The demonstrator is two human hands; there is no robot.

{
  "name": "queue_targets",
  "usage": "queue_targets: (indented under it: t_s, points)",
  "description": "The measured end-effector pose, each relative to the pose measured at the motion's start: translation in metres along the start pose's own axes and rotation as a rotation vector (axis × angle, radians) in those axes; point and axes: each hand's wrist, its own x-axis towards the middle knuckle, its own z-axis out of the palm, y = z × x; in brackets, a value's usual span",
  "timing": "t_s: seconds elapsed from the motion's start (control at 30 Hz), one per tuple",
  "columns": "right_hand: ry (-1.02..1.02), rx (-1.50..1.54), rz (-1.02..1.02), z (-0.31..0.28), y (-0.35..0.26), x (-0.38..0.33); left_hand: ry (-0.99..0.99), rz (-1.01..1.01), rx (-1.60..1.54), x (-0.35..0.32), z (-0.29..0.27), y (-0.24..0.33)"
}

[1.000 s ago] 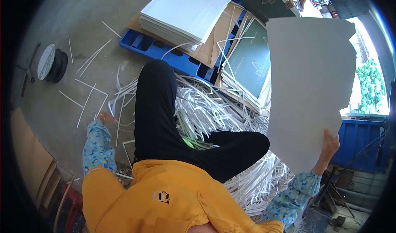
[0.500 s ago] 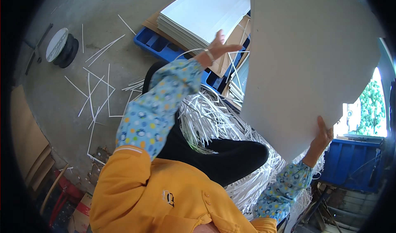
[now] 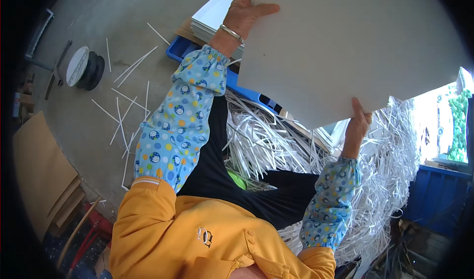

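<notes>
Raised in front of me is a large pale grey-white sheet of cardboard (image 3: 340, 52), tilted and cut with a notch along its lower right edge. My left hand (image 3: 245, 16) grips its left edge, thumb on the near face and fingers behind. At the lower edge my right hand (image 3: 359, 123) holds it the same way, one thumb showing in front. Behind the sheet lies a stack of white sheets (image 3: 210, 22), partly covered by my left hand and the sheet. Below it, a big heap of white paper strips (image 3: 266, 141) spreads around my legs.
A blue pallet (image 3: 180, 49) sits under the stack. Loose white strips (image 3: 118, 116) lie on the grey floor at left, near a round black-and-white object (image 3: 85, 68). Brown cardboard sheets (image 3: 44, 165) lean at the far left. A blue bin (image 3: 437, 197) stands at right.
My left hand has gone from empty with spread fingers to gripping the sheet's left edge. The sheet and my right hand have shifted left and up, and the sheet has turned.
</notes>
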Motion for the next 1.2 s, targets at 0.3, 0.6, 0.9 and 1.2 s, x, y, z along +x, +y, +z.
queue_targets:
  t_s: [0.3, 0.6, 0.9, 1.2]
  points:
    - [-0.028, -0.157, 0.076, 0.039, 0.07, 0.005, 0.001, -0.05, 0.304, -0.008, -0.066, -0.009]
    - [0.053, -0.193, 0.043, 0.051, 0.062, 0.002, -0.013, -0.065, 0.373, -0.018, -0.069, -0.026]
    - [-0.013, -0.104, 0.076, 0.042, 0.068, 0.001, 0.1, -0.061, 0.388, -0.015, -0.068, -0.039]
    - [0.223, -0.17, -0.107, 0.032, 0.01, -0.018, 0.11, 0.004, 0.157, -0.008, -0.011, -0.016]
